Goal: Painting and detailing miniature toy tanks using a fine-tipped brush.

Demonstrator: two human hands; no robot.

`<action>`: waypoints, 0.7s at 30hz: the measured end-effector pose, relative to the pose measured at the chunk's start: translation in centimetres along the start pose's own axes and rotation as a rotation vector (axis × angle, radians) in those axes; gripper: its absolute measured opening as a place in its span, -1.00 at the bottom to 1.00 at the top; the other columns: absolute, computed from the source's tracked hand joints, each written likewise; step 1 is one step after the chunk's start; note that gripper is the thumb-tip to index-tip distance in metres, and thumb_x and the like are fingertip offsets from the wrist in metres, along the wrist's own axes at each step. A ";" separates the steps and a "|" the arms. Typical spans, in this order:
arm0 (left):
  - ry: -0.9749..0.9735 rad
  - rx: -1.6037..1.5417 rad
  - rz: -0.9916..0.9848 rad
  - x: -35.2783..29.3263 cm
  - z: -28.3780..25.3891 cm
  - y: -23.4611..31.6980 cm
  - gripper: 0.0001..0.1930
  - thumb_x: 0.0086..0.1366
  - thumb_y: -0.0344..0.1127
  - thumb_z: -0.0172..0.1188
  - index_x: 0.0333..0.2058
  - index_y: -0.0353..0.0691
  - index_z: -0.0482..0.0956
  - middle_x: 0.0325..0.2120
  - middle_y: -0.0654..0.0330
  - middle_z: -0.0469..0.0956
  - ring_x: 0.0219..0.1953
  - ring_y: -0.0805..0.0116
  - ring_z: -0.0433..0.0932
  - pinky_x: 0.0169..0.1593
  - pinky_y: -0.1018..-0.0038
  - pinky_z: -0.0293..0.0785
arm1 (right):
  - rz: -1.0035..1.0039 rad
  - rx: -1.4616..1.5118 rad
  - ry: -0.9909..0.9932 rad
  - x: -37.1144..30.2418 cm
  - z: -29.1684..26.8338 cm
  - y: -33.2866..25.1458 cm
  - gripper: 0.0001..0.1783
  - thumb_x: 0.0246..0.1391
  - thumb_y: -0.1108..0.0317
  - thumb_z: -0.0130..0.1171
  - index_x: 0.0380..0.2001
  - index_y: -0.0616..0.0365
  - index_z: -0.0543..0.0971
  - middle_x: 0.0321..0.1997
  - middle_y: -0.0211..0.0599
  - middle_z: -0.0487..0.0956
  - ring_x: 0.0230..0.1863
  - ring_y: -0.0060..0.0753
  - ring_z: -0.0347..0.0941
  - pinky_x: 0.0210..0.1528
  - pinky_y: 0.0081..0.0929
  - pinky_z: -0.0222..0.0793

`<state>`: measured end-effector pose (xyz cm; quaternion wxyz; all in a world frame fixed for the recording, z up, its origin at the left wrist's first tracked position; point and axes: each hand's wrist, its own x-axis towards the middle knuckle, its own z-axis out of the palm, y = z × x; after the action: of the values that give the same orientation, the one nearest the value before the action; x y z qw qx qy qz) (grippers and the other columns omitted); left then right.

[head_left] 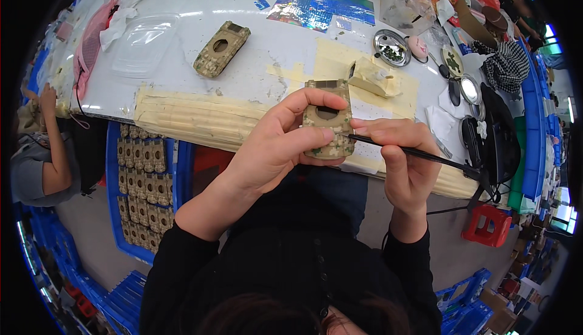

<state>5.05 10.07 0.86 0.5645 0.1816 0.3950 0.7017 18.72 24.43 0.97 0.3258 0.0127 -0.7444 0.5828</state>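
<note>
My left hand grips a camouflage toy tank hull, fingers and thumb wrapped round it, just past the table's front edge. A round hole opens in its upper face. Pinched in my right hand is a slim black pen-like tool with a fine tip. That tip meets the hull's surface beside my left thumb; its exact kind I cannot make out. Farther left on the table lies a second camouflage hull, also with a round hole.
Below the table at left, a blue crate holds several rows of hulls. A clear plastic lid, shiny foil sheets, a taped block and a round dish of green bits lie on the table. Another person sits at left.
</note>
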 end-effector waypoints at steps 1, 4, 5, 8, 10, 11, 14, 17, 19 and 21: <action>0.002 0.000 -0.001 0.0 0.0 0.0 -0.62 0.21 -0.45 0.04 0.03 -0.22 0.31 0.01 0.03 0.41 -0.05 0.33 0.52 -0.13 0.42 0.61 | -0.003 -0.003 -0.001 0.0 0.0 0.0 -0.87 0.12 0.47 0.14 -0.32 0.34 0.52 -0.25 -0.04 0.60 -0.12 -0.13 0.56 -0.05 -0.35 0.44; 0.006 0.001 -0.002 0.0 0.0 0.0 -0.63 0.21 -0.44 0.04 0.02 -0.22 0.32 0.01 0.03 0.41 -0.05 0.33 0.52 -0.13 0.43 0.61 | -0.018 -0.014 -0.005 0.0 0.0 0.0 -0.87 0.11 0.47 0.14 -0.32 0.34 0.52 -0.25 -0.03 0.61 -0.13 -0.12 0.57 -0.05 -0.35 0.44; 0.004 0.000 -0.002 0.0 0.0 -0.1 -0.63 0.21 -0.44 0.04 0.02 -0.21 0.32 0.01 0.03 0.41 -0.05 0.33 0.52 -0.13 0.43 0.61 | -0.023 -0.020 -0.005 0.0 0.0 0.0 -0.88 0.11 0.47 0.14 -0.32 0.34 0.53 -0.25 -0.02 0.61 -0.13 -0.12 0.57 -0.05 -0.34 0.44; 0.005 -0.003 -0.003 0.1 0.1 -0.1 -0.63 0.21 -0.44 0.04 0.02 -0.21 0.32 0.00 0.04 0.42 -0.05 0.33 0.52 -0.13 0.44 0.61 | -0.031 -0.024 -0.005 0.0 0.0 0.0 -0.88 0.10 0.48 0.15 -0.33 0.34 0.53 -0.26 -0.02 0.61 -0.14 -0.10 0.57 -0.05 -0.33 0.45; 0.006 -0.003 -0.004 0.1 0.0 -0.1 -0.64 0.21 -0.44 0.04 0.01 -0.20 0.32 0.00 0.04 0.42 -0.06 0.34 0.52 -0.14 0.44 0.61 | -0.032 -0.022 -0.007 0.0 0.0 0.0 -0.88 0.10 0.48 0.15 -0.33 0.34 0.53 -0.26 -0.02 0.61 -0.14 -0.10 0.57 -0.05 -0.32 0.45; 0.007 -0.003 -0.004 0.1 0.0 -0.1 -0.64 0.21 -0.44 0.04 0.01 -0.20 0.32 -0.01 0.04 0.42 -0.06 0.34 0.52 -0.14 0.45 0.60 | -0.032 -0.022 -0.008 0.0 0.0 0.0 -0.88 0.09 0.48 0.15 -0.33 0.34 0.54 -0.26 -0.02 0.61 -0.14 -0.10 0.57 -0.05 -0.32 0.45; 0.010 -0.001 -0.010 0.1 0.0 -0.2 -0.65 0.21 -0.44 0.04 0.00 -0.20 0.33 -0.01 0.05 0.42 -0.07 0.35 0.52 -0.15 0.46 0.60 | -0.031 -0.036 -0.011 0.0 -0.1 0.0 -0.88 0.09 0.49 0.15 -0.33 0.34 0.54 -0.26 -0.02 0.61 -0.14 -0.09 0.57 -0.05 -0.31 0.45; 0.014 0.003 -0.008 0.2 -0.1 -0.3 -0.66 0.21 -0.44 0.04 -0.01 -0.20 0.33 -0.01 0.05 0.42 -0.07 0.36 0.52 -0.16 0.46 0.59 | -0.038 -0.038 -0.009 0.0 0.0 0.0 -0.88 0.08 0.49 0.16 -0.33 0.35 0.54 -0.27 -0.03 0.61 -0.14 -0.09 0.57 -0.05 -0.31 0.45; 0.017 0.002 -0.004 0.2 -0.1 -0.4 -0.66 0.21 -0.45 0.04 -0.01 -0.19 0.33 -0.01 0.05 0.42 -0.07 0.36 0.51 -0.16 0.47 0.58 | -0.045 -0.041 -0.011 0.0 0.0 0.1 -0.89 0.07 0.50 0.16 -0.33 0.35 0.55 -0.28 -0.03 0.61 -0.14 -0.10 0.57 -0.05 -0.31 0.45; 0.023 -0.003 -0.004 0.2 0.0 -0.4 -0.66 0.21 -0.45 0.04 -0.02 -0.19 0.33 -0.01 0.05 0.42 -0.07 0.37 0.51 -0.17 0.47 0.57 | -0.052 -0.052 -0.018 0.0 0.0 0.0 -0.88 0.06 0.51 0.17 -0.33 0.35 0.55 -0.28 -0.04 0.61 -0.14 -0.10 0.57 -0.05 -0.32 0.45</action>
<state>5.24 10.26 0.49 0.5615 0.1719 0.4008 0.7032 18.70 24.43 0.93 0.3343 0.0287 -0.7615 0.5546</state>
